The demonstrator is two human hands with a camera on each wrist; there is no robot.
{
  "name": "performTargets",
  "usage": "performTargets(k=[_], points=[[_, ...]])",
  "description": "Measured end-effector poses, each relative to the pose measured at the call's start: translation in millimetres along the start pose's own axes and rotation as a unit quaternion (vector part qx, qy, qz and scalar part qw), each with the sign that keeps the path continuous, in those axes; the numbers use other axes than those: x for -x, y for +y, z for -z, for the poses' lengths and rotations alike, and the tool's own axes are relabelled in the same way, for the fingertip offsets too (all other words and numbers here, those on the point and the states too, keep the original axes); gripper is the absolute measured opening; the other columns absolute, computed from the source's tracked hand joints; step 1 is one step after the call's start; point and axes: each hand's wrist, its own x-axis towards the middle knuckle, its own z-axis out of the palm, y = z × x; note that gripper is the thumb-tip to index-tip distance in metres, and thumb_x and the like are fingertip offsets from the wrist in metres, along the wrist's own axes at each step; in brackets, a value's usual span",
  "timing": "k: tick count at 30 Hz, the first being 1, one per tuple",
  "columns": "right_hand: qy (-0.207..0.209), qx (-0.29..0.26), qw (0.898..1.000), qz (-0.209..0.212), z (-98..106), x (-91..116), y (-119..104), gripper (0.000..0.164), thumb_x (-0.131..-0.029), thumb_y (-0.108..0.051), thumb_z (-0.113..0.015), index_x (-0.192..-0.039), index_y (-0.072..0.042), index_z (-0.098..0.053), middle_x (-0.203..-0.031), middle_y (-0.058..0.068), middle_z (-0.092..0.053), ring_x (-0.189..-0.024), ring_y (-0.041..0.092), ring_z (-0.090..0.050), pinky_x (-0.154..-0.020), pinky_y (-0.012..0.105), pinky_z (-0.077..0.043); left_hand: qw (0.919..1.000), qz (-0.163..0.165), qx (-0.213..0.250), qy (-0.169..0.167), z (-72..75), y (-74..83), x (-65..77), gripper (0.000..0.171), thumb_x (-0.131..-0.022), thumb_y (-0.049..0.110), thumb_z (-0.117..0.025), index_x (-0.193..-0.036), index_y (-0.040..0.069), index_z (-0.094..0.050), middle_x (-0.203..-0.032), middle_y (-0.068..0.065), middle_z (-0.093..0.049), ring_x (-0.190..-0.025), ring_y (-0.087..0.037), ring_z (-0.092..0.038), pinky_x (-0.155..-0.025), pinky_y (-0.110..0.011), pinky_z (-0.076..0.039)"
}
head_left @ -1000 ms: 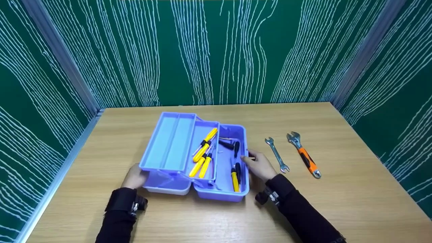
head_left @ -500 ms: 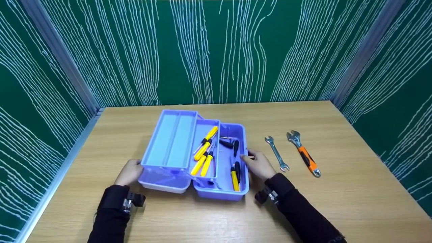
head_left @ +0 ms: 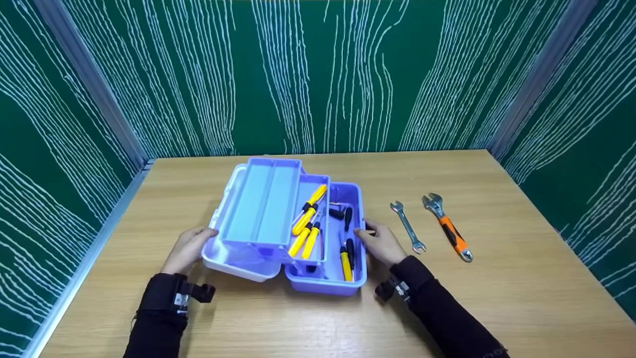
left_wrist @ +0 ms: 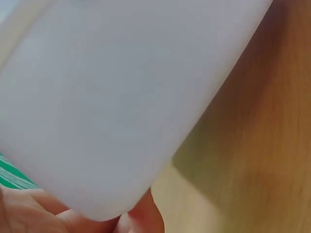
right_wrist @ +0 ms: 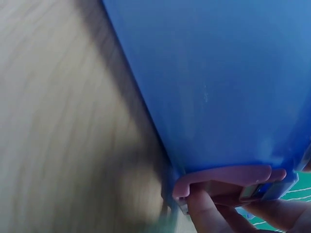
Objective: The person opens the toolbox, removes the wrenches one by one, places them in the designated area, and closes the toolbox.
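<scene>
A purple toolbox (head_left: 323,287) stands unfolded on the table, its cantilever trays spread to the left. My left hand (head_left: 186,248) grips the outer edge of the pale lid (head_left: 231,257), thumb on top and fingers beneath; in the left wrist view the lid's underside is tilted up off the table. Yellow screwdrivers (head_left: 311,239) lie in the lower tray, while the upper tray (head_left: 256,209) holds nothing. My right hand (head_left: 385,243) holds the base's right wall, thumb over the rim. Its fingers touch a pink latch (right_wrist: 228,174) outside. Black-handled tools (head_left: 348,218) lie in the base.
To the right of the box lie an open-end wrench (head_left: 408,227) and an adjustable wrench (head_left: 448,228) with an orange and black handle. Green walls with white lines (head_left: 318,74) close in the wooden table (head_left: 318,328) at the back and sides.
My left hand has shifted left and up with the lid, which now tilts up. Both trays have swung right over the base. The right hand stays on the base wall.
</scene>
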Motion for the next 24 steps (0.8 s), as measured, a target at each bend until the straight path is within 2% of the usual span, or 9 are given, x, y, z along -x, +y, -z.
performTargets(k=[2, 6, 8, 12, 15, 20, 24], points=[[0.001, -0.007, 1.000, -0.004, 0, 0, 1, 0.047, -0.096, -0.013, -0.056, -0.138, 0.007, -0.050, -0.117, 0.025, -0.065, -0.094, 0.025, -0.068, -0.075, 0.028, -0.058, 0.9999, -0.007, -0.009, 0.008, -1.2, 4.2, 2.1, 0.048, -0.100, 0.025, -0.047, -0.131, -0.011, -0.050, -0.123, -0.020, -0.059, -0.097, -0.013, -0.059, -0.080, -0.023, -0.052], [0.000, -0.008, 1.000, -0.014, 1, 0, 2, 0.046, -0.097, -0.014, -0.056, -0.139, 0.005, -0.050, -0.118, 0.024, -0.065, -0.093, 0.022, -0.067, -0.076, 0.028, -0.057, 0.9994, -0.020, -0.013, 0.027, -5.5, 11.5, 6.1, 0.048, -0.099, 0.026, -0.048, -0.132, -0.009, -0.048, -0.119, -0.017, -0.058, -0.095, -0.014, -0.058, -0.078, -0.021, -0.050], [-0.002, -0.004, 1.000, -0.017, 1, -1, 3, 0.047, -0.097, -0.015, -0.056, -0.139, 0.005, -0.049, -0.120, 0.024, -0.064, -0.094, 0.023, -0.067, -0.077, 0.028, -0.057, 0.9991, -0.021, 0.000, 0.036, -8.9, 14.9, 8.0, 0.050, -0.099, 0.026, -0.049, -0.136, -0.008, -0.044, -0.122, -0.019, -0.056, -0.099, -0.018, -0.058, -0.080, -0.022, -0.049], [-0.005, 0.003, 1.000, -0.015, 1, 0, 3, 0.047, -0.098, -0.018, -0.056, -0.139, 0.003, -0.050, -0.124, 0.024, -0.063, -0.101, 0.028, -0.066, -0.082, 0.030, -0.056, 0.9987, -0.027, 0.005, 0.044, -15.1, 23.6, 14.1, 0.060, -0.099, 0.028, -0.050, -0.145, -0.007, -0.033, -0.141, -0.028, -0.046, -0.124, -0.034, -0.050, -0.099, -0.035, -0.044], [-0.007, 0.004, 1.000, -0.013, 2, 1, 4, 0.046, -0.098, -0.020, -0.056, -0.138, 0.002, -0.052, -0.125, 0.023, -0.063, -0.104, 0.029, -0.065, -0.084, 0.032, -0.056, 0.9975, -0.053, -0.006, 0.047, -19.2, 32.5, 20.0, 0.061, -0.099, 0.030, -0.051, -0.146, -0.005, -0.032, -0.143, -0.029, -0.046, -0.130, -0.038, -0.048, -0.104, -0.042, -0.042], [-0.008, 0.000, 1.000, -0.019, 2, 0, 3, 0.047, -0.099, -0.022, -0.056, -0.139, 0.002, -0.051, -0.123, 0.022, -0.064, -0.101, 0.027, -0.066, -0.081, 0.029, -0.056, 0.9894, -0.112, -0.041, 0.083, -32.7, 49.4, 27.1, 0.057, -0.099, 0.033, -0.054, -0.143, -0.001, -0.040, -0.133, -0.025, -0.056, -0.116, -0.033, -0.058, -0.091, -0.034, -0.049], [-0.011, -0.004, 1.000, -0.021, 2, -1, 1, 0.047, -0.099, -0.023, -0.056, -0.139, 0.002, -0.051, -0.120, 0.022, -0.065, -0.098, 0.024, -0.066, -0.078, 0.026, -0.055, 0.9790, -0.154, -0.071, 0.113, -46.7, 60.3, 32.1, 0.059, -0.099, 0.037, -0.053, -0.143, -0.001, -0.040, -0.132, -0.024, -0.055, -0.115, -0.033, -0.058, -0.095, -0.045, -0.051]])
